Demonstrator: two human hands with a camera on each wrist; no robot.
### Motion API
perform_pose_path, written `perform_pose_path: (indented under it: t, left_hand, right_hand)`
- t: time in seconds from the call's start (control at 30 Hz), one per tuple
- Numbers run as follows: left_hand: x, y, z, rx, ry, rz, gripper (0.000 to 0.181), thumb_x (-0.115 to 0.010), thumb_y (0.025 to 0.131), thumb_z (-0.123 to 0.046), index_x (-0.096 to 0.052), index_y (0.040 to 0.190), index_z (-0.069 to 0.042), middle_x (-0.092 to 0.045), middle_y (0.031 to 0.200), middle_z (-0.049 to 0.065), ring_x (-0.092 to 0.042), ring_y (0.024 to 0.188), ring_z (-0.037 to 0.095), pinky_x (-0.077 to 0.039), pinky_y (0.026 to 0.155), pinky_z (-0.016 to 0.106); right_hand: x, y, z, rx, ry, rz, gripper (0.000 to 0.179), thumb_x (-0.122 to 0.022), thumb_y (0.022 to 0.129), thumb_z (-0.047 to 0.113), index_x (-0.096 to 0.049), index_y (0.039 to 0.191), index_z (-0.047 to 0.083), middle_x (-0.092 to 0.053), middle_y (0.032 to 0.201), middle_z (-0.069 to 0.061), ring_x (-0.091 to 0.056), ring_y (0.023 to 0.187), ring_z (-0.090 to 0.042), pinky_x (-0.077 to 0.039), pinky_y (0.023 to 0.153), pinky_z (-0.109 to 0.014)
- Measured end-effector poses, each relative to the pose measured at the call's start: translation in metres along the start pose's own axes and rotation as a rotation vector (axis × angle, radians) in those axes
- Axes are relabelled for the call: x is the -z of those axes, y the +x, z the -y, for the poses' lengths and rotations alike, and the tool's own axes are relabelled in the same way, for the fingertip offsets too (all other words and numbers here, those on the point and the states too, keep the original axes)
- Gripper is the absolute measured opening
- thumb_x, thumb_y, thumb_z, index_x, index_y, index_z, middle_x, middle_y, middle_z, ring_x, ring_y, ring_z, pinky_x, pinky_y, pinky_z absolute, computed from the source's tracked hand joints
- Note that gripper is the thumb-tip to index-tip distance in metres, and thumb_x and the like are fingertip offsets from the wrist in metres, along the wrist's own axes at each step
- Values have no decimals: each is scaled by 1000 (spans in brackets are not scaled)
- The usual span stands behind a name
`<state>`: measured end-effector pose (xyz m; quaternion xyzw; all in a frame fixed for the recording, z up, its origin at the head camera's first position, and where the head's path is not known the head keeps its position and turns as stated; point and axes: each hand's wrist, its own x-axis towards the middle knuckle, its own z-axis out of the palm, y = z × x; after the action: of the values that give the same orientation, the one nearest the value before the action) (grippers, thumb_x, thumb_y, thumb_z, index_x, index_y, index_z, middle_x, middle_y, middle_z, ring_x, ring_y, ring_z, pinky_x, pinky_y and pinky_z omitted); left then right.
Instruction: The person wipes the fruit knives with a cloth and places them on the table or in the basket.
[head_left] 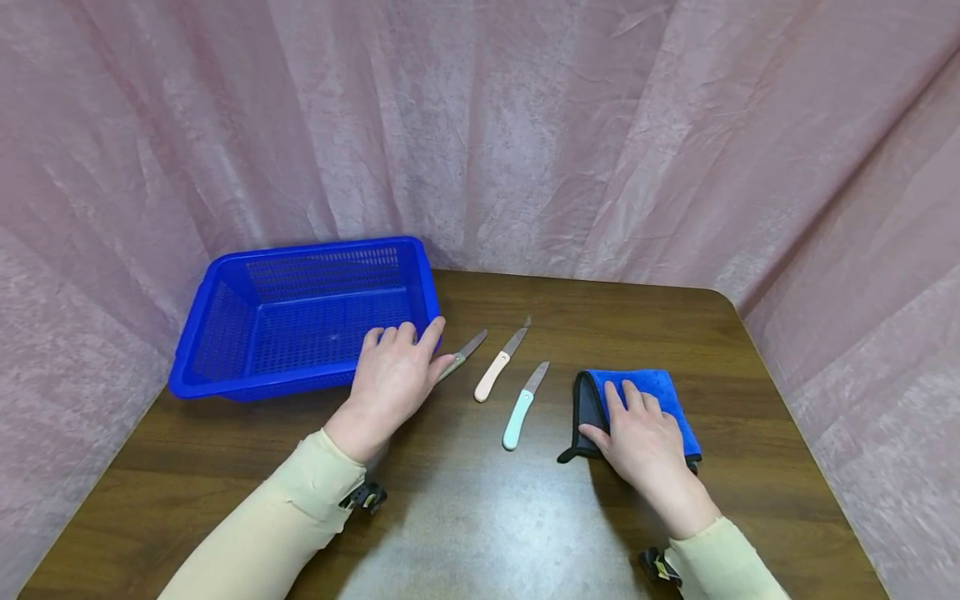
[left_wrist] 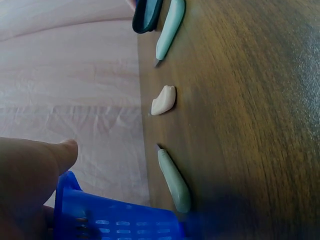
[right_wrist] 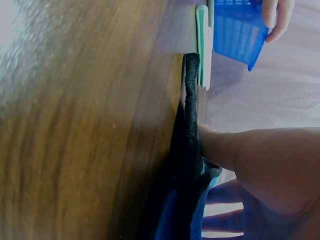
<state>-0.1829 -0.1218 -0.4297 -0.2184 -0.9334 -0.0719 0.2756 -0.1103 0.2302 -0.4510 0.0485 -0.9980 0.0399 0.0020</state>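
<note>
My left hand [head_left: 393, 367] is over the near right corner of a blue plastic basket [head_left: 300, 250], fingers extended across its rim and thumb held out. Beside that corner lies a knife with a grey-green handle [left_wrist: 174, 182], partly hidden by the hand in the head view. To its right are a knife with a cream handle [head_left: 491, 377] and a knife with a mint handle [head_left: 517, 421], blades pointing away. My right hand [head_left: 647, 437] rests with spread fingers on a folded blue cloth [head_left: 660, 385] with a grey underside and black edging.
All of this is on a brown wood-grain table [head_left: 757, 483]. A pink curtain [head_left: 525, 150] hangs behind the table and along its sides. The basket stands at the back left, close to the curtain. Dark wrist cameras [head_left: 363, 497] are strapped to both wrists.
</note>
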Motion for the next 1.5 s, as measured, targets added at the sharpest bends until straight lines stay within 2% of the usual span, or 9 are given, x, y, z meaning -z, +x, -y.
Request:
perform_pose_path:
  t: [0.17, 0.47, 0.7, 0.83, 1.13, 1.33, 1.5]
  left_hand:
    - [-1, 1, 2, -28, 0, -48, 58, -84, 99, -40, -70, 138, 0, -69, 84, 21, -70, 73, 42, -56, 70, 55]
    - [3, -4, -1, -24, 20, -60, 53, -85, 97, -24, -66, 128, 14, -70, 81, 20, -69, 67, 39, -56, 63, 51]
    - [6, -9, 0, -19, 69, -60, 49, -81, 99, -23, -69, 131, 12, -75, 87, 19, -71, 68, 37, -55, 59, 48]
    - [8, -11, 1, -13, 63, -43, 49, -80, 99, -22, -68, 133, 11, -75, 89, 20, -71, 69, 38, -55, 59, 49]
    - [10, -13, 7, -30, 46, -52, 51, -83, 96, -18, -68, 133, 12, -74, 89, 21, -70, 70, 40, -56, 58, 50]
    - [12, -13, 14, -36, 40, -38, 49, -81, 97, -16, -68, 135, 11, -74, 91, 21, -71, 71, 40, -58, 60, 51]
    - [13, -14, 17, -19, 39, -14, 49, -81, 98, -15, -68, 138, 10, -76, 97, 22, -72, 76, 42, -58, 63, 53]
  right_hand:
    - [0, 2, 2, -8, -28, 44, 77, -76, 104, 46, -52, 158, -4, -48, 159, -36, -49, 142, -58, -46, 106, -76]
    - [0, 1, -2, 24, -2, 60, 71, -79, 99, 29, -54, 157, -3, -49, 159, -34, -49, 143, -57, -45, 109, -74]
    - [0, -3, -14, 124, 32, 39, 70, -80, 95, 17, -55, 156, -4, -51, 160, -33, -49, 145, -56, -42, 112, -74]
    - [2, -4, -19, 176, 51, 31, 68, -79, 92, 9, -56, 155, -4, -52, 159, -31, -50, 146, -54, -41, 114, -72]
    - [4, -2, -27, 266, 70, 42, 65, -76, 89, -6, -58, 152, -6, -54, 160, -27, -49, 148, -53, -41, 118, -67]
    - [3, -3, -32, 330, 104, 19, 68, -77, 84, -15, -61, 149, -6, -57, 158, -25, -52, 147, -51, -43, 117, -65]
    - [3, -6, -35, 359, 161, 24, 69, -74, 84, -20, -62, 150, -3, -56, 160, -22, -52, 148, -48, -46, 114, -66]
